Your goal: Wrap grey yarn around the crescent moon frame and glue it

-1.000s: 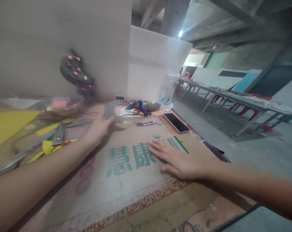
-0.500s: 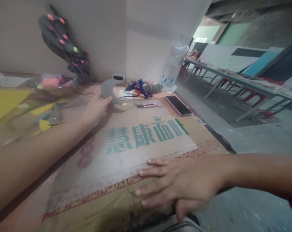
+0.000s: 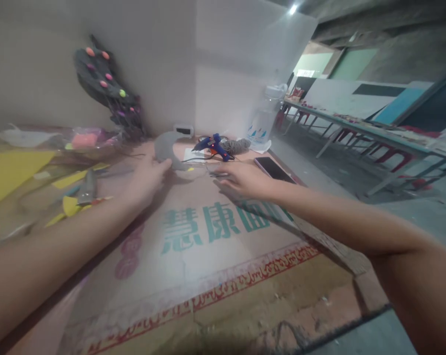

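My left hand [image 3: 152, 175] is closed on the lower left edge of a grey crescent-shaped piece [image 3: 165, 148], which stands tilted above the cardboard. My right hand [image 3: 243, 178] reaches across the cardboard to a small pair of thread snips [image 3: 218, 174]. Its fingers and thumb come round the snips, whose blades point left past the fingertips while the handle is hidden under the hand. Just behind lies a blue glue gun [image 3: 213, 145] with a small red light. A tiny yellow scrap [image 3: 190, 169] is by the crescent's lower tip.
Printed cardboard [image 3: 193, 266] covers the tabletop. A phone [image 3: 272, 169] lies right of my right hand, with a plastic jug [image 3: 261, 118] and grey yarn [image 3: 237, 146] behind. Yellow sheets [image 3: 16, 172] and pliers-like tools [image 3: 86, 187] lie left. A dark decorated crescent [image 3: 100, 79] leans against the wall.
My right hand has moved from the cardboard's near edge forward to the thread snips. My left hand still holds the grey crescent in place. The view has tilted up slightly.
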The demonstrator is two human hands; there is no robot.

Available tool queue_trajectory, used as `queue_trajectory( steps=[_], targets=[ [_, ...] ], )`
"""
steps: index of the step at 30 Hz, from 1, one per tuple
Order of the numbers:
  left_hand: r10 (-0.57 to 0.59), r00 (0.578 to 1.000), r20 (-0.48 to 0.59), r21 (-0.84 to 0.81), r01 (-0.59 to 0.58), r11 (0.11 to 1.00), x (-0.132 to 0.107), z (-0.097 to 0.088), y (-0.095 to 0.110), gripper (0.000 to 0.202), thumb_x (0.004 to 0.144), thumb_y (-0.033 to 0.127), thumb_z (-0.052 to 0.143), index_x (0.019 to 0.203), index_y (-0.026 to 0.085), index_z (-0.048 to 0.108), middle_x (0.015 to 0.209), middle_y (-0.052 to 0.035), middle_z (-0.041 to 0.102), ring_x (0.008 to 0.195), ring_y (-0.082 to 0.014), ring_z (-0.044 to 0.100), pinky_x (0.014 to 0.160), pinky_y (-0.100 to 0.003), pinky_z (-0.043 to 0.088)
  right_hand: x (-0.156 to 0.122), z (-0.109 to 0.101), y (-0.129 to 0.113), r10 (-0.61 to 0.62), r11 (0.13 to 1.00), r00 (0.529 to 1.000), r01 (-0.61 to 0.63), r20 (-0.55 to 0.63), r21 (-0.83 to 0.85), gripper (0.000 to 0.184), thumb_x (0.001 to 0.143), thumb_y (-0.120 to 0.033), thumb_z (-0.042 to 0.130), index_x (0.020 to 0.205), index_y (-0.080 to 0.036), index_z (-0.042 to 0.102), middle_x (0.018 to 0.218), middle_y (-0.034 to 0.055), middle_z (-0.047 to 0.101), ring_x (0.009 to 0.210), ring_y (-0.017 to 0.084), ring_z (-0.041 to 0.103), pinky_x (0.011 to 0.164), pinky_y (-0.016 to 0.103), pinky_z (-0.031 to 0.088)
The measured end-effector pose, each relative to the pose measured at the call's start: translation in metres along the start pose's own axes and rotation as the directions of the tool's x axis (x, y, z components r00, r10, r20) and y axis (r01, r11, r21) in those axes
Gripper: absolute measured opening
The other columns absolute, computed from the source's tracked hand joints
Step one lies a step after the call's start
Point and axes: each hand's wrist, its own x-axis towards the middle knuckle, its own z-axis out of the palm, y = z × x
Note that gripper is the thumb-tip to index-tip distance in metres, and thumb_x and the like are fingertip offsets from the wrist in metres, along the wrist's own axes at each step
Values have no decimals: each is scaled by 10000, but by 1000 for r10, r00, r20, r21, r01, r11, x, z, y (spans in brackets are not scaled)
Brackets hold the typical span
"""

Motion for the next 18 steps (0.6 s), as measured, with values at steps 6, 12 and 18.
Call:
queue_trajectory(
  steps=[6,12,18],
  targets=[
    [-3,1000,-10,-4,3,1000,-7,5,6,230,768,272,677,960,181,588,821,-2,672,620,-105,587,553,-200,416,26,38,6,-27,999,992,21,-126,-46,453,994,-315,538,1394,-101,542,1450,181,557,1367,258,485,1145,440,372],
    [-10,1000,-18,-11,10,1000,-9,6,8,177,787,259,667,917,191,566,758,11,645,614,-115,579,555,-211,401,23,41,16,26,997,991,-35,-134,-63,360,1013,-222,450,1318,-104,601,1428,162,585,1317,262,526,1109,427,390],
    [33,999,-9,-27,-33,999,-9,7,9,171,799,230,656,947,185,582,745,17,629,623,-113,573,575,-213,418,21,39,17,91,973,984,-121,-154,-198,363,969,-188,514,1315,-110,589,1331,154,632,1204,282,579,1025,397,434]
  ],
)
